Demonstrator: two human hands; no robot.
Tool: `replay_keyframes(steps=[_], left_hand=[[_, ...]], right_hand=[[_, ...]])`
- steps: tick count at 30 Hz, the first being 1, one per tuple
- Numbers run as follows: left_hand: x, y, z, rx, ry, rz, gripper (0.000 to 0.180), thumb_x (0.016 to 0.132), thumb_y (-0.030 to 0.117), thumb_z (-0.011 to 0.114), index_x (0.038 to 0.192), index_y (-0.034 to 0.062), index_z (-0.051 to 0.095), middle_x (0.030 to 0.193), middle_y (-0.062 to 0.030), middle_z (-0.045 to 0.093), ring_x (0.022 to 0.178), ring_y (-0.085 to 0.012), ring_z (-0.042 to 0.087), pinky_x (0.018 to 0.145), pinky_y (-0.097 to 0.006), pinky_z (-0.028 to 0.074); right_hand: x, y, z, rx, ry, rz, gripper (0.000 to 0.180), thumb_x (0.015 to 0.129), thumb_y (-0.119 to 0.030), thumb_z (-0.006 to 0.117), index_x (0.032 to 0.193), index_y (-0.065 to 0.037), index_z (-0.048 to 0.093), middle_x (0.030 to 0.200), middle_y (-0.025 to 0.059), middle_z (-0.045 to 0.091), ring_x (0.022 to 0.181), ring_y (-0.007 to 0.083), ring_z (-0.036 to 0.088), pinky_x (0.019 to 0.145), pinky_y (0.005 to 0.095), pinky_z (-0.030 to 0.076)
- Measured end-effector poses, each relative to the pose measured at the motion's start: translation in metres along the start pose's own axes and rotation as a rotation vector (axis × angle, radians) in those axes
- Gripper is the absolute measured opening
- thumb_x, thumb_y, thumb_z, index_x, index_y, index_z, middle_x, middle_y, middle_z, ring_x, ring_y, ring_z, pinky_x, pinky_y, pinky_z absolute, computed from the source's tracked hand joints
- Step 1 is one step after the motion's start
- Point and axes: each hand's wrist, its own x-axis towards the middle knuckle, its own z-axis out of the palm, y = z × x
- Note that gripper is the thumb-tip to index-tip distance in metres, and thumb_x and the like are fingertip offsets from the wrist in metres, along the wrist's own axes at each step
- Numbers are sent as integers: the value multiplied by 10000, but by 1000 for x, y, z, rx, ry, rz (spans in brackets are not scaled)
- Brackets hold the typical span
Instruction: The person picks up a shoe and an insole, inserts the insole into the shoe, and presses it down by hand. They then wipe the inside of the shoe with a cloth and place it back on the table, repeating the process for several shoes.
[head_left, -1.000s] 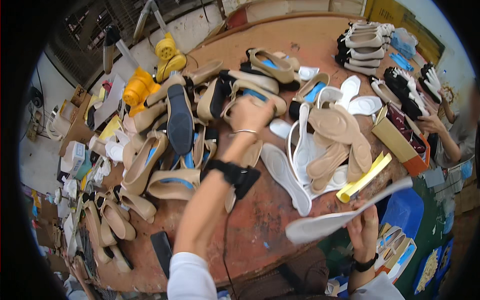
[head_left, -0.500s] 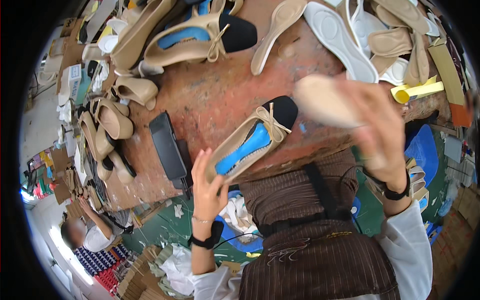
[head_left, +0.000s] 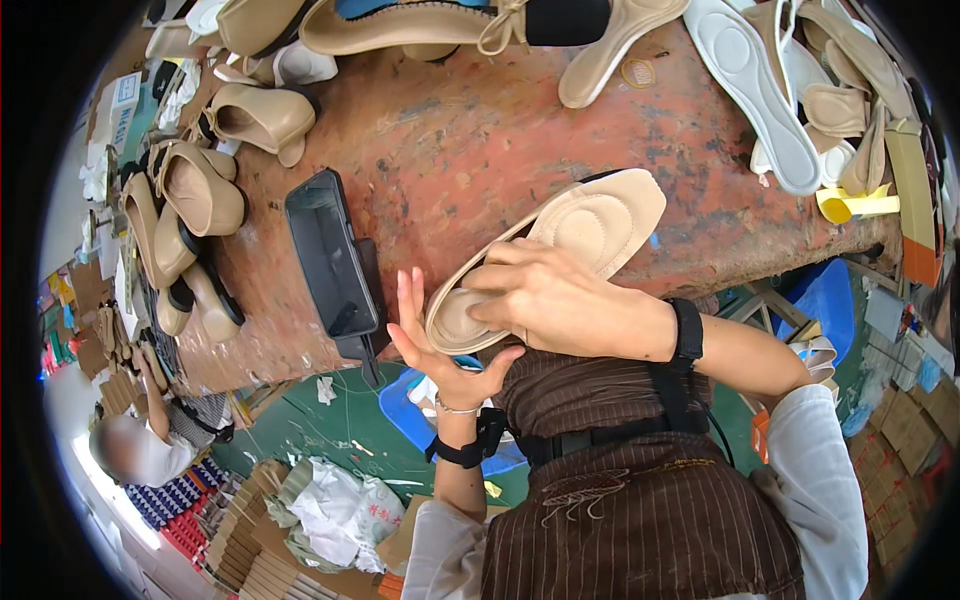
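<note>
Since half a second ago, the right hand (head_left: pixel 560 305) has brought the beige insole onto the shoe (head_left: pixel 545 255); the blue lining no longer shows. Right fingers (head_left: pixel 500 280) press together on the insole's heel end, while the left hand (head_left: pixel 440 350) cups beneath, fingers spread; its grip on the shoe appears partial. Beyond the fingers lies the desk (head_left: pixel 450 130), with a black tray (head_left: pixel 330 255) just left. Risk: uneven pressure could seat the insole askew.
</note>
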Motion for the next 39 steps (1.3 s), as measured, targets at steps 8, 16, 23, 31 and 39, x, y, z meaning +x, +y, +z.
replay_keyframes(steps=[8, 16, 23, 31, 39], left_hand=[[-3, -12, 0, -52, -29, 6, 1349, 716, 542, 844, 1570, 197, -141, 1567, -322, 170, 1396, -501, 326, 1115, -568, 344], [7, -10, -7, -64, -87, -73, 911, 850, 578, 672, 1491, 54, 291, 1534, -327, 272, 1390, -471, 360, 1126, -533, 319], [8, -6, 2, -47, 29, -114, 344, 945, 365, 517, 1034, 33, 506, 1399, -318, 485, 1287, -420, 481, 1078, -489, 360], [4, 8, 6, 9, 79, -163, 362, 904, 309, 535, 1068, -1, 448, 1498, -302, 361, 1276, -384, 448, 1075, -457, 341], [26, 103, 33, 297, -575, -207, 479, 799, 199, 755, 1190, -14, 577, 1510, -210, 386, 1026, -409, 596, 858, -458, 537]], right_hand=[[4, 0, 3, -31, -28, 64, 183, 648, -91, 702, 811, -11, 729, 1029, 94, 621, 1008, 257, 589, 856, 390, 513], [4, 6, 10, -65, -215, -162, 394, 866, -134, 555, 1235, -33, 650, 1351, 131, 580, 1284, 264, 537, 1084, 380, 442], [-3, -7, 17, -184, -238, -65, 295, 845, -156, 584, 1075, -73, 749, 1284, 107, 656, 1293, 229, 552, 1182, 400, 325], [-20, -13, -8, -502, -163, 48, 219, 800, -111, 608, 935, -74, 776, 1201, 128, 688, 1219, 279, 599, 1196, 458, 263], [16, 0, -80, -411, 484, 421, 297, 763, -105, 700, 1046, -28, 654, 1133, 201, 614, 1118, 426, 569, 1059, 587, 364]])
